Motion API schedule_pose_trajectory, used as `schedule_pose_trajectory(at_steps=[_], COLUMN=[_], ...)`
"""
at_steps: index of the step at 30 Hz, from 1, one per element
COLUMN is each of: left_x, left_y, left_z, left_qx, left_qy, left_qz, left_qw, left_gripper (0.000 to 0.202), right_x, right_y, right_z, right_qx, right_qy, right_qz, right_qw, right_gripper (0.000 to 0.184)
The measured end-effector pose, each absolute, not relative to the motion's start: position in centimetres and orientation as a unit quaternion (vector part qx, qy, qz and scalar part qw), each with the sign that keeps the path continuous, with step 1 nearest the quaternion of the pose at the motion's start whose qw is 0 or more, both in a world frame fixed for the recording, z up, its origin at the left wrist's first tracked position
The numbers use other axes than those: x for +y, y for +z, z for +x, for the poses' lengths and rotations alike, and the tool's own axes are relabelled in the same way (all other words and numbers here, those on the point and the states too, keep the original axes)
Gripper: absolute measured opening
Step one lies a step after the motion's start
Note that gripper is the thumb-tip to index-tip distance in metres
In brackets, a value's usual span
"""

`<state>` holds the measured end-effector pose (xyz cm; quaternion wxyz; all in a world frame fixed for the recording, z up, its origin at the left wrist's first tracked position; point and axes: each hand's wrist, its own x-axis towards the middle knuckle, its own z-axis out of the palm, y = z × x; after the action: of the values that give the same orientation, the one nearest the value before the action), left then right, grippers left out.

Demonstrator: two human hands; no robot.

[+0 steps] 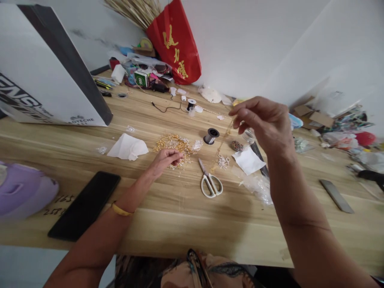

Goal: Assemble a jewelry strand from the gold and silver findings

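Note:
My right hand (pixel 264 122) is raised above the table, thumb and fingers pinched on the top of a thin beaded strand (pixel 227 134). The strand hangs down with small gold pieces on it, its lower part near the scissors. My left hand (pixel 168 160) rests low at the front edge of a pile of gold and silver beads (pixel 171 142). Its fingers are pressed together, and anything between them is too small to make out. White-handled scissors (pixel 211 184) lie with closed blades right of this hand. Behind them stands a spool of thin wire (pixel 211 136).
Clear beads and rings (pixel 223 161), brown beads (pixel 237 145) and white paper (pixel 249 161) lie at right. A black phone (pixel 85 206), white paper (pixel 128 147) and a large box (pixel 57 68) are at left. A red bag (pixel 177 44) stands behind.

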<state>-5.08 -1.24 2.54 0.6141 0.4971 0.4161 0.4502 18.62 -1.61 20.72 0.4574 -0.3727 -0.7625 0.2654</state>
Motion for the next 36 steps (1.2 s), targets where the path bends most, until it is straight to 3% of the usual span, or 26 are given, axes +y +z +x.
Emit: schedule_pose_trajectory(at_steps=[12,36], left_x=[-1.3,-0.9], left_y=[2.8,2.3], left_z=[-5.3,-5.3], left_qx=[0.407,0.417], left_qy=[0.458,0.461], left_qz=[0.509,0.508], left_qw=[0.605,0.597], left_gripper=[0.023,0.019], right_x=[-0.1,2.2], right_y=[21.8,19.8], right_z=[22.5,25.6], right_qx=[-0.704,-0.696], right_qy=[0.245,0.265], right_qz=[-0.416,-0.476], right_qw=[0.521,0.468], right_gripper=[0.018,0.027])
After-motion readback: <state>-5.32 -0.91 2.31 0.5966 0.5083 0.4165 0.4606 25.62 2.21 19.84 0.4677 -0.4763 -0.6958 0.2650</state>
